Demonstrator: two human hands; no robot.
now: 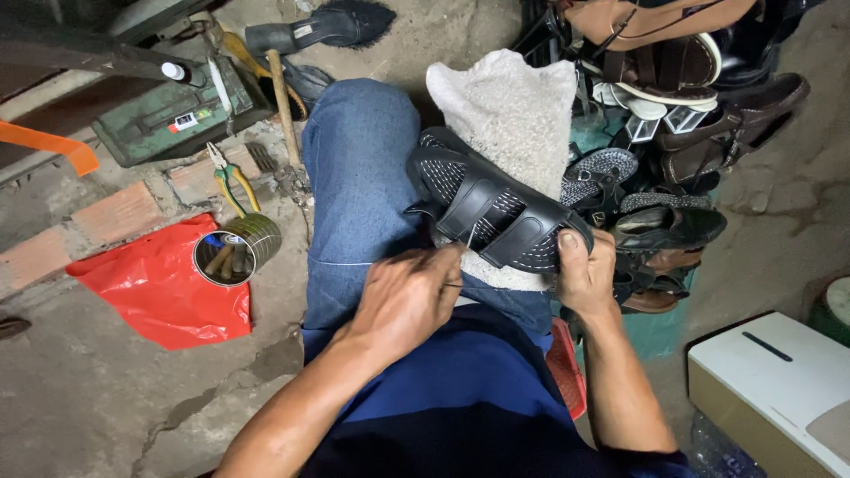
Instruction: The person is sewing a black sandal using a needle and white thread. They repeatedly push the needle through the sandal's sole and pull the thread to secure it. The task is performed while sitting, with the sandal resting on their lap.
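Okay, our left hand (409, 296) pinched a needle (467, 241) at the sandal (496, 208); right hand (586, 273) gripped the sandal's near end. Sandal lay on a white cloth (513, 111) over our knee. Further out: tin can (235, 252), pliers (228, 181), shoe pile (682, 133).

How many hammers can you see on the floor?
1: a wooden-handled hammer lies on the concrete floor beside the person's blue-jeaned left knee, next to the green metal box. Others may hide behind the clutter.

Single head-worn view, steeply downward, close over lap and surrounding floor (106, 398).
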